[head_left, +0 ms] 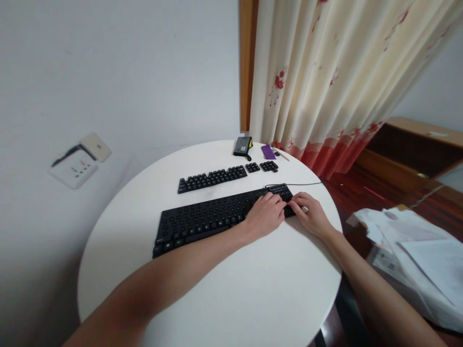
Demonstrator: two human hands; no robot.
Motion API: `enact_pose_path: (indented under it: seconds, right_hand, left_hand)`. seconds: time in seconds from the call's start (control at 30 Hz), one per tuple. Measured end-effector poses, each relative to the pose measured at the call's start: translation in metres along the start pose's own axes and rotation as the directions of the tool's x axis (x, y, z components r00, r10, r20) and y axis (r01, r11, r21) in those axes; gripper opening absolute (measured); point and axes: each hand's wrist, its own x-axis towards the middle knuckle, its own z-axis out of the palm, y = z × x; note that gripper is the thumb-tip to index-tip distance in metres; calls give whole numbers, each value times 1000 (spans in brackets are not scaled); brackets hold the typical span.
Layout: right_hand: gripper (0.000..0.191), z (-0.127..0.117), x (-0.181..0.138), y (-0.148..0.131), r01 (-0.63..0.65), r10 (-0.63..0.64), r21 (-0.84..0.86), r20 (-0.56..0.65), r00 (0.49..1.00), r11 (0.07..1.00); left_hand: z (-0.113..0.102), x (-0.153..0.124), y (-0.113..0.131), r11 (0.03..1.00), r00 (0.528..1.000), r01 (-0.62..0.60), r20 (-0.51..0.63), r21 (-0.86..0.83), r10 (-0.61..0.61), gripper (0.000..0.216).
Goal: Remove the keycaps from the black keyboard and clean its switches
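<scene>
A black keyboard (206, 214) lies slantwise on the round white table (231, 289), with many of its keycaps off and bare key posts showing. Across its right part rests my left hand (265, 212), fingers curled together and pressed onto the number-pad area. My right hand (309, 212) is at the keyboard's right end, thumb and forefinger pinched close to the left fingertips. Whatever sits in that pinch is too small to make out. Behind the keyboard, loose black keycaps (213, 178) are laid out in rows, with smaller groups of keycaps (268, 166) to their right.
Near the table's back edge are a dark pouch (241, 146), a purple packet (268, 152) and a thin pale stick (282, 154). The keyboard's cable (304, 183) runs off rightward. A curtain (311, 86) hangs behind; a bag with papers (415, 250) stands at the right.
</scene>
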Motion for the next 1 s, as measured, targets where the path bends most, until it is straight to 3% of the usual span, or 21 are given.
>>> enact_pose_path:
  seconds: [0.3,0.47,0.6,0.8,1.0]
  right_hand:
    - [25,2,0,3,29,-26,-76,43,999,997]
    - [26,-1,7,4,-45,44,-5,-69,997,999]
    - [21,-3,40,22,-68,56,-75,-153,987,995]
    - [30,12,109,62,-58,81,-322,58,995,945]
    - [28,25,139,84,2,64,-395,155,986,919]
  left_hand:
    - [2,0,-1,1000,1000,-18,6,13,18,25]
    - [0,-1,1,999,1000,-7,15,46,6,26]
    - [0,-2,2,999,1000,-4,25,48,3,28]
    - [0,-2,0,999,1000,8,16,35,-8,27]
    - [-3,-3,1,1000,1000,7,27,30,-8,24]
